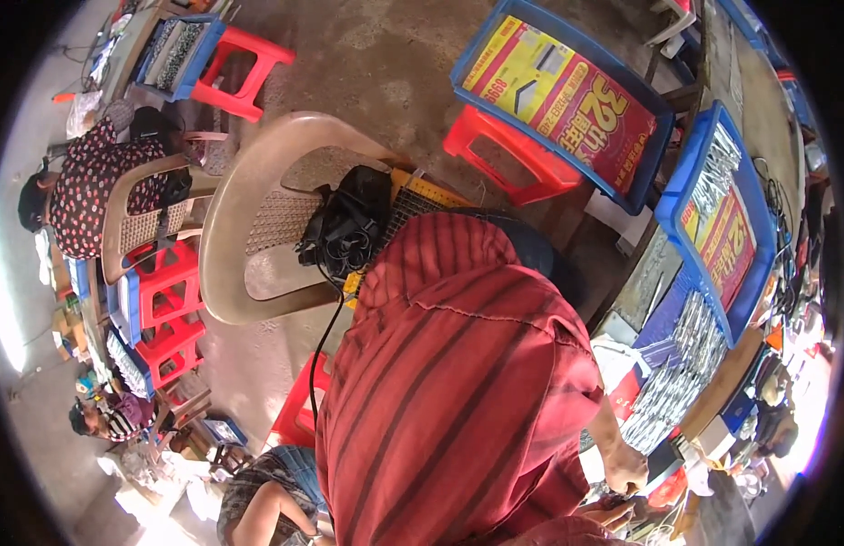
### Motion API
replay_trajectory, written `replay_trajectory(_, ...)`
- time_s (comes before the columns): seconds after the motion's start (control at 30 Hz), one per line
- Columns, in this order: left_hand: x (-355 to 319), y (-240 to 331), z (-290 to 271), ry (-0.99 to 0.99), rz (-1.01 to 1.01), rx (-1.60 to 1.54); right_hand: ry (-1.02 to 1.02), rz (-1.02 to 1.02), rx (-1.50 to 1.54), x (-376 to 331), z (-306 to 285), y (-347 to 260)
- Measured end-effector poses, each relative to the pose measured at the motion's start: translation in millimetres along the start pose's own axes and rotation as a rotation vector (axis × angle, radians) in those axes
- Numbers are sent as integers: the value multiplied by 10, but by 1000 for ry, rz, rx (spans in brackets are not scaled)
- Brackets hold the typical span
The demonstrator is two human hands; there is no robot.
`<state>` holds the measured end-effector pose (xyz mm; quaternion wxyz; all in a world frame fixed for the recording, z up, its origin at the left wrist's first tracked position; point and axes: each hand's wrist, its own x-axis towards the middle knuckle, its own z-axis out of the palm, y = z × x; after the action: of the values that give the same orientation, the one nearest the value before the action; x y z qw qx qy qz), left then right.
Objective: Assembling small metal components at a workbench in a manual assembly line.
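Observation:
A red, dark-striped sleeve and shirt fill the middle of the view. From the sleeve, the bare forearm of what looks like my left hand (625, 470) reaches to the work table at the lower right. Its fingers are curled closed, and whatever they hold is hidden. Just below it, part of my right hand (610, 515) shows beside a small dark object too unclear to name. Close by, a heap of slender silver metal pieces (681, 369) lies on the table. A white and red bag or wrapper (620, 364) lies between the sleeve and the heap.
A blue tray (766, 238) with more metal pieces stands on the table; another blue tray (660, 173) rests on a red stool (508, 156). Behind me is a beige chair (223, 227) with a black bag (360, 205) and cable. Other people sit at left and below.

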<state>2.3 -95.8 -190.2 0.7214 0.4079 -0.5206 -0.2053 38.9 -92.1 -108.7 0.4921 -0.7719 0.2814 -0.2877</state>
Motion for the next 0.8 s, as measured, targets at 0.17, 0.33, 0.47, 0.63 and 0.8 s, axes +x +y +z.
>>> replay_trajectory(0.17,-45,54,-38,-30,19,-33,56,22,17,-39,124,-20)
replay_trajectory(0.33,-191,586,-661,-40,225,121,246,84,38,-340,152,-8)
replay_trajectory(0.47,-361,538,-795,-162,-16,-211,693,147,12,-1190,-284,-75)
replay_trajectory(0.63,-391,719,-1201,-314,-161,-116,558,224,-46,-1366,-162,10)
replay_trajectory(0.8,-420,800,-1302,-465,-214,-18,540,187,261,-1516,2,83)
